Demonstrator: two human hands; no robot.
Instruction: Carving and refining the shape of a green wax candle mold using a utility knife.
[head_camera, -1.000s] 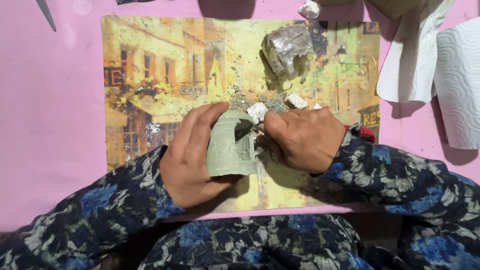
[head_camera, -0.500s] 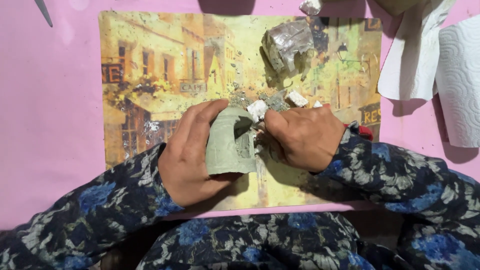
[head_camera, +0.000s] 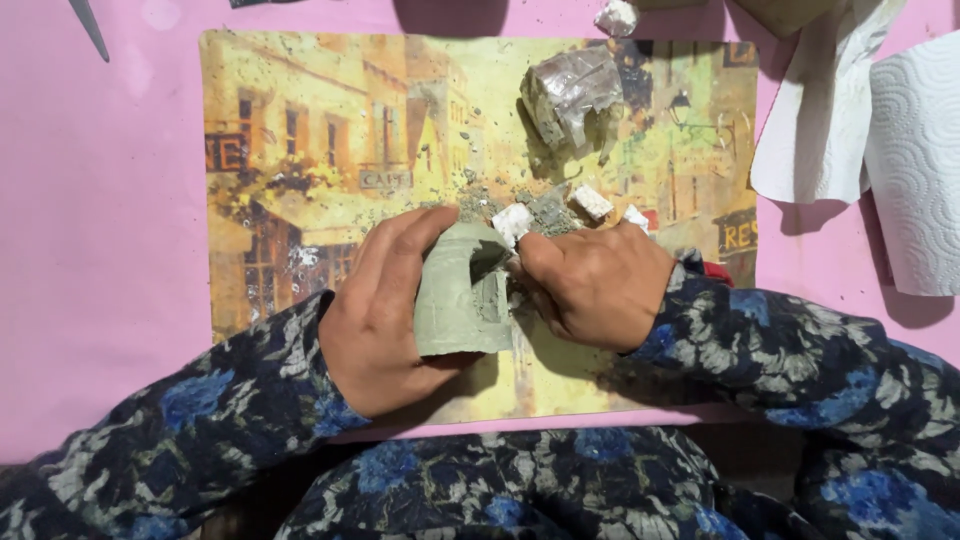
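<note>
The clay piece (head_camera: 462, 292), a grey-green bell shape, lay over the lower middle of the placemat (head_camera: 300, 150), its long axis running roughly away from the person: the rounded top pointed toward the far edge of the mat and the flat, wider base toward the body. An arched opening cut in its right side faced the right hand. The left hand (head_camera: 385, 315) came in from the lower left, palm turned inward, fingers curled around the left wall of the piece and the thumb tucked under its base, so it was closed in a grip on the clay. The right hand (head_camera: 598, 285) came in from the right, knuckles up, fingers bunched into a closed pinch at the opening; whether it held a small tool there could not be told, though something red (head_camera: 716, 270) showed just behind the wrist. Both forearms wore dark sleeves with blue flowers. One placemat with a yellow street scene lay on the pink table (head_camera: 100, 300). Three small white chunks (head_camera: 512, 220) sat among grey crumbs just beyond the piece. One lump wrapped in clear plastic (head_camera: 572, 95) rested farther up the mat, and one smaller wrapped lump (head_camera: 616, 16) at its top edge. One paper-towel roll (head_camera: 918, 170) and one loose sheet (head_camera: 820, 120) lay at the right, well apart from the hands.
</note>
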